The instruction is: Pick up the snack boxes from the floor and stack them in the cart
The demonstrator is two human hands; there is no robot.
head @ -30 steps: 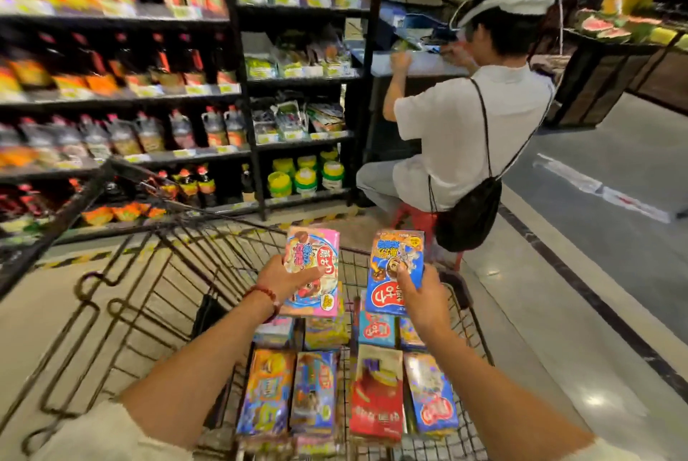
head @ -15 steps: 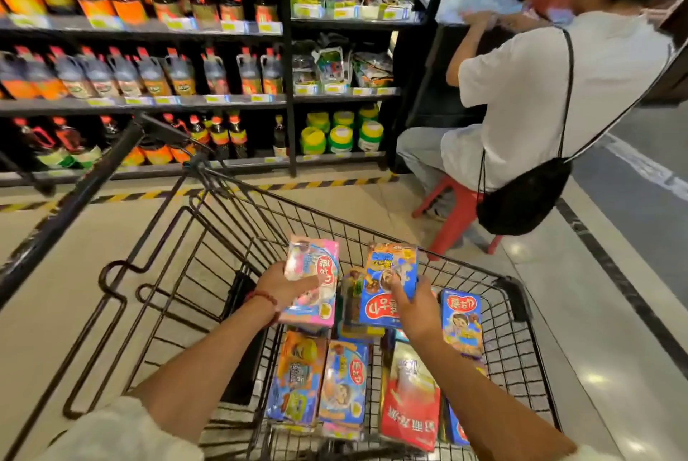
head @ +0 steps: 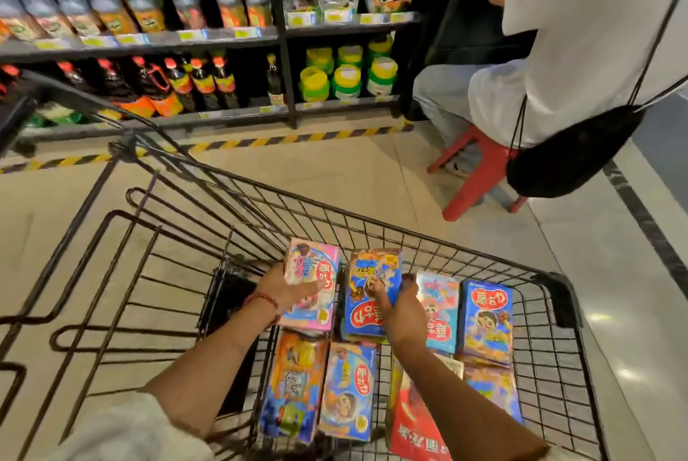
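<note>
Two boxes have dropped from chest height into the black wire cart, left hand gripping the pink cardboard snack box, right hand clutching the blue one, so they're nearly stacked on the far row.

A pink snack box is gripped by the left hand and a blue snack box by the right hand, both held low inside the wire cart, seemingly touching the boxes stacked beneath. A red stool is seen beyond.
</note>
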